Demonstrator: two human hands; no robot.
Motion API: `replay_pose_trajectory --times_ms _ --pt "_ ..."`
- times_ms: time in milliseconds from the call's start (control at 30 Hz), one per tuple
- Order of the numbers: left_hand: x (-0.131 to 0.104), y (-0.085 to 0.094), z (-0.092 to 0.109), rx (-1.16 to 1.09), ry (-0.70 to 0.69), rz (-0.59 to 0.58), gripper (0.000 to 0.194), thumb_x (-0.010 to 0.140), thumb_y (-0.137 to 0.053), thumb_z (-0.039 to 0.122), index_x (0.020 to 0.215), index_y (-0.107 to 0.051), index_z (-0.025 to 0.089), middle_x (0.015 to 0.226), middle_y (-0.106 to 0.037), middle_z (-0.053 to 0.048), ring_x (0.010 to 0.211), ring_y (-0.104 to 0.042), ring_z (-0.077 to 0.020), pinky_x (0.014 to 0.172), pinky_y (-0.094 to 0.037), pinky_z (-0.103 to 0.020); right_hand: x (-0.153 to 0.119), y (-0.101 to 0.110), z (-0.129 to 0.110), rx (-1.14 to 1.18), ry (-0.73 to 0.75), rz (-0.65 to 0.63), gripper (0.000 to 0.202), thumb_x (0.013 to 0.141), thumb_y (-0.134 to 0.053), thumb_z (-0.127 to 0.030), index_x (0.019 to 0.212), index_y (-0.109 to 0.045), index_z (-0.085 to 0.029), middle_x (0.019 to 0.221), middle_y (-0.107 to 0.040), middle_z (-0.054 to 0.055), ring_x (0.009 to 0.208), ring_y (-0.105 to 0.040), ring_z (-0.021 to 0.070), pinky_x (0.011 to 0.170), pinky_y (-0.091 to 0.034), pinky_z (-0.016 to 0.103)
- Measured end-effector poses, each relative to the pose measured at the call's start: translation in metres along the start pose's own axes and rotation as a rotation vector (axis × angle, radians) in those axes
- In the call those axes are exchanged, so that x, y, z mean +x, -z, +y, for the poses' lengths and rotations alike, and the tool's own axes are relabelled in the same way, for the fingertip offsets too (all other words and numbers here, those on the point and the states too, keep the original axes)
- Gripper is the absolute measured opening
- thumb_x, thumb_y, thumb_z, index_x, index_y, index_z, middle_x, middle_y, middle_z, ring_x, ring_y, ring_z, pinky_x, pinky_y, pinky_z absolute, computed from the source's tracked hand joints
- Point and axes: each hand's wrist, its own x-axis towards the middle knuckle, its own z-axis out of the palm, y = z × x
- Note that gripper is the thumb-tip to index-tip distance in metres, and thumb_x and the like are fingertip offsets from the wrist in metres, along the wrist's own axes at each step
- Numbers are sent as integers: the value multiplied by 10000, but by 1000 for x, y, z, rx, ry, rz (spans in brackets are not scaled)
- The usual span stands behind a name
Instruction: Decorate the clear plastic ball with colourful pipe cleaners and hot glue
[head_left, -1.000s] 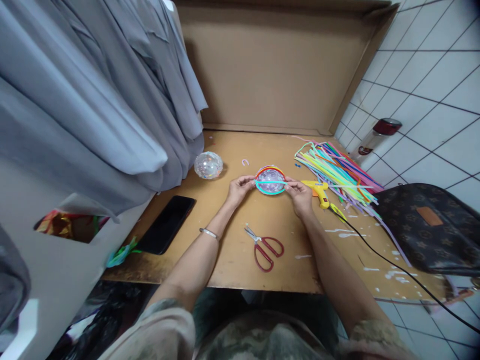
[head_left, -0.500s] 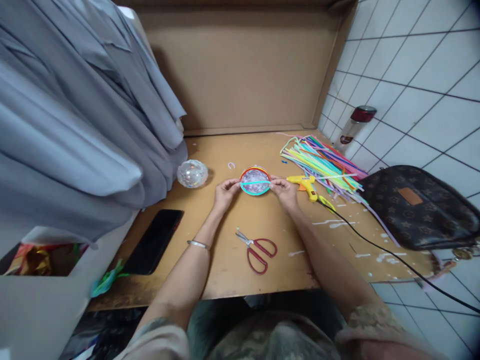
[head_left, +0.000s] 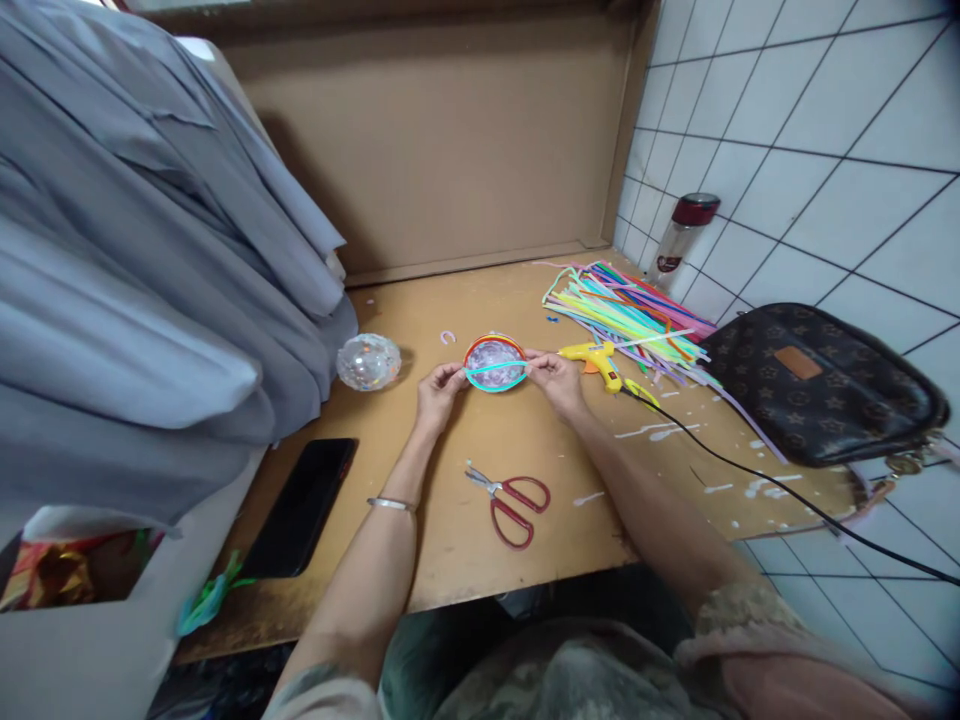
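My left hand and my right hand grip the two sides of a clear glittery dome that rests on the wooden table. Coloured pipe cleaners ring the dome's rim, red and orange at the back, teal at the front. A teal pipe cleaner stretches across its top between my fingertips. A silver bangle sits on my left wrist. A second clear dome lies to the left, apart from my hands.
Red-handled scissors lie near the front edge. A yellow glue gun with a black cord, a pile of coloured pipe cleaners, a bottle and a brown bag stand to the right. A black phone and grey cloth are left.
The view has swung to the right and tilted, so everything sits further left in the picture. Both hands keep the same hold on the dome.
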Motion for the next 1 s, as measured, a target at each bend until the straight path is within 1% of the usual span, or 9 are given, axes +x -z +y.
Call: replay_pose_trajectory --times_ms 133,233,400,467,567,667,800,867,1000 --pt "0 0 -1 -24 -1 -10 539 515 -920 557 806 -691 166 771 -728 -12 688 -672 -129 794 -590 -318 0 0 1 24 -24 11 244 587 -826 -419 621 -679 -228 1048 -799 86 1022 -734 262 1006 -528 450" --pt "2 1 -2 -45 -5 -7 551 493 -927 568 777 -675 168 756 -718 -6 685 -663 -115 796 -587 -302 1 0 1 31 -28 17 234 588 -822 -410 625 -687 -222 1041 -798 102 1052 -730 272 1021 -518 457" --pt "5 2 -5 -91 5 -1 593 446 -934 595 753 -643 179 898 -750 -42 778 -683 -132 840 -590 -321 1 0 0 29 -16 -36 241 591 -839 -414 634 -698 -224 1130 -789 105 1159 -702 280 1058 -494 456" --pt "6 4 -5 -92 11 -16 594 451 -932 597 751 -634 179 952 -752 -56 814 -691 -142 854 -588 -327 1 1 0 21 -17 -47 254 585 -846 -420 634 -702 -216 1143 -784 122 1167 -698 287 1061 -491 461" --pt "7 7 -5 -77 19 -56 584 462 -930 590 747 -630 178 959 -748 -58 819 -690 -144 853 -583 -322 2 2 1 15 -18 -51 268 583 -850 -427 637 -702 -210 1133 -783 135 1136 -709 286 1055 -497 470" --pt "7 9 -3 -56 7 -83 565 477 -924 589 732 -628 182 947 -749 -58 819 -688 -149 852 -582 -322 2 1 2 5 7 -61 276 582 -859 -432 624 -682 -224 1131 -785 107 1120 -714 273 1050 -506 468" --pt "7 10 1 -42 -12 -113 515 526 -917 551 729 -624 180 977 -756 -72 851 -689 -154 844 -572 -305 2 -1 5 -17 65 -66 261 581 -854 -420 609 -665 -243 1131 -773 87 1167 -694 273 1056 -511 453" --pt "7 9 1 -41 -17 -121 497 542 -916 529 736 -620 180 971 -756 -70 846 -684 -152 835 -566 -300 1 -1 7 -40 90 -68 232 602 -836 -406 642 -676 -243 1138 -761 92 1180 -686 274 1059 -510 453" --pt "8 9 1 -26 -39 -121 441 583 -900 471 745 -617 174 949 -741 -61 809 -662 -134 815 -548 -290 -1 2 10 -124 147 -79 157 692 -776 -367 725 -685 -244 1162 -744 84 1218 -660 255 1069 -497 436"
